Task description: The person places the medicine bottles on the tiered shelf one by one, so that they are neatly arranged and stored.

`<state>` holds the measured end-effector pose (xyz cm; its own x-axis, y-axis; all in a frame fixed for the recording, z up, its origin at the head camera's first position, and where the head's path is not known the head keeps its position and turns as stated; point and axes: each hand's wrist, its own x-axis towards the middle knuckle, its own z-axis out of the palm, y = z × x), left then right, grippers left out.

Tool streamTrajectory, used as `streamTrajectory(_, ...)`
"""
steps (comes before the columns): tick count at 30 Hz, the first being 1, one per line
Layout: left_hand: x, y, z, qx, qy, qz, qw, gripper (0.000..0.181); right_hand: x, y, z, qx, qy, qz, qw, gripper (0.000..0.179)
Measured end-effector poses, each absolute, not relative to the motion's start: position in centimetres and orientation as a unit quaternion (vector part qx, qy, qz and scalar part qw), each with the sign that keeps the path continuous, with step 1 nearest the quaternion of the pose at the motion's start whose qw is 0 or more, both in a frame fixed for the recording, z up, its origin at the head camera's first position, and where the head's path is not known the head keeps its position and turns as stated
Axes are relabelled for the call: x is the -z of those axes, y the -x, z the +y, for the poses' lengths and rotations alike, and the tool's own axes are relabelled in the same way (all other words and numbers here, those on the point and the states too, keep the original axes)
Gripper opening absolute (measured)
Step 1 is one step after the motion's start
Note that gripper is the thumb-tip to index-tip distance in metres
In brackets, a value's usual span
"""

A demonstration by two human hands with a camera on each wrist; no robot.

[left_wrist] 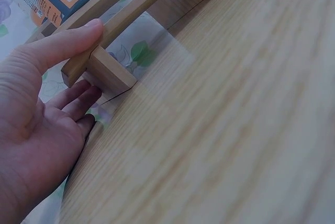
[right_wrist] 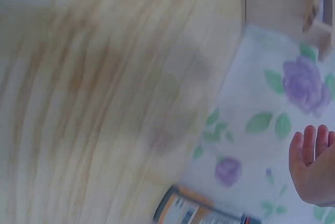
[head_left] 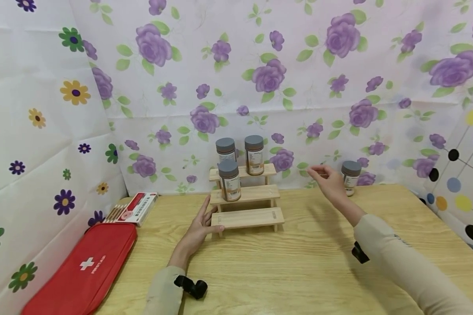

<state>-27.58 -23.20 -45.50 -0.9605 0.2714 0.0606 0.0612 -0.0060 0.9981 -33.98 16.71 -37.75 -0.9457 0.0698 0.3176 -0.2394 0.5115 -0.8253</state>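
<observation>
A three-tier wooden display rack (head_left: 247,217) stands on the table near the wall. My left hand (head_left: 195,232) holds its left end. In the left wrist view, the thumb lies over the lowest board's end, with the other fingers bent below it beside the leg (left_wrist: 111,75). Two grey-lidded brown jars, a left jar (head_left: 225,148) and a right jar (head_left: 254,155), stand on the top tier; another jar (head_left: 230,181) is on the middle tier. My right hand (head_left: 331,183), fingers loosely bent and holding nothing, hovers right of the rack. A similar jar (head_left: 351,177) stands just beyond it, on the table.
A red first-aid bag (head_left: 82,267) lies at the table's left. Behind it is a red-and-white box (head_left: 138,208) beside several thin brownish sticks (head_left: 114,213). Flower-patterned cloth (head_left: 236,96) hangs along the table's back edge, with more cloth on both sides.
</observation>
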Motion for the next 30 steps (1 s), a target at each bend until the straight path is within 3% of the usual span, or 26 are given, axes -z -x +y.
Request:
streamTrajectory(17,45.5,27.6,-23.2,-0.701,-0.125,0.698,0.073,0.106,36.7,35.2,23.7,-0.462,0.072,-0.855,0.224,0.053)
streamTrajectory(30,45.6,27.7,-23.3,-0.699,-0.119,0.701,0.074,0.107,37.7,36.0,25.0,-0.495,0.118,-0.843,0.175,0.073)
